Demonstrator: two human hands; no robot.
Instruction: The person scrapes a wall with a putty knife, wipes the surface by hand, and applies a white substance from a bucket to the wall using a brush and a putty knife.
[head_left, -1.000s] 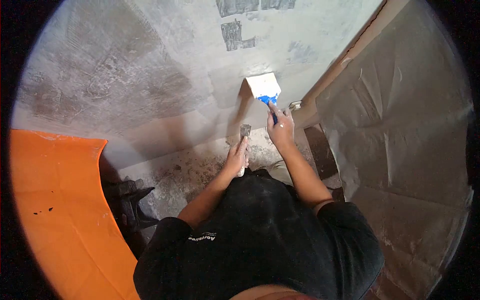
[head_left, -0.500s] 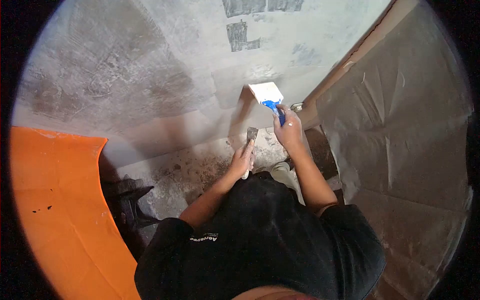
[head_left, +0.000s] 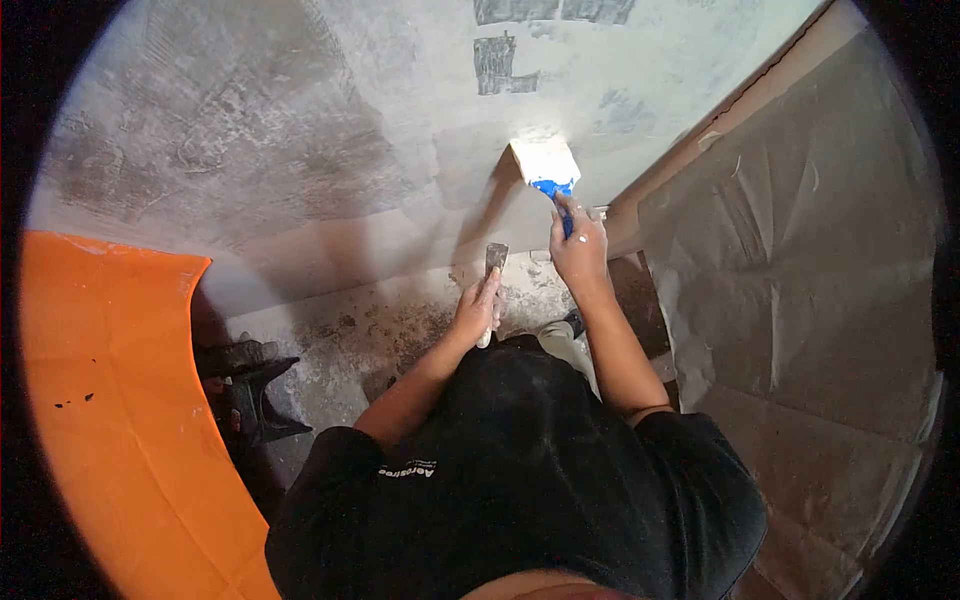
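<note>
My right hand (head_left: 582,250) is closed around the blue handle of a wide putty knife (head_left: 545,162). Its broad blade looks bright white and its far edge is right at the wall (head_left: 400,130), which carries patchy white and grey filler. Lower and to the left, my left hand (head_left: 476,312) grips a narrow putty knife (head_left: 496,256) by its pale handle. That small blade points up toward the wall and is smeared grey. Whitish residue marks the fingers of both hands.
An orange sheet (head_left: 120,380) stands along the left, with dark objects (head_left: 262,395) on the floor beside it. A brown-grey sheet (head_left: 810,260) covers the right side. The stained floor (head_left: 345,325) shows below the wall, and a cracked edge (head_left: 760,85) runs along the wall's right.
My right hand has moved the wide putty knife slightly up the wall. My left hand still holds the narrow one, a little higher in view. The camera view has shifted slightly.
</note>
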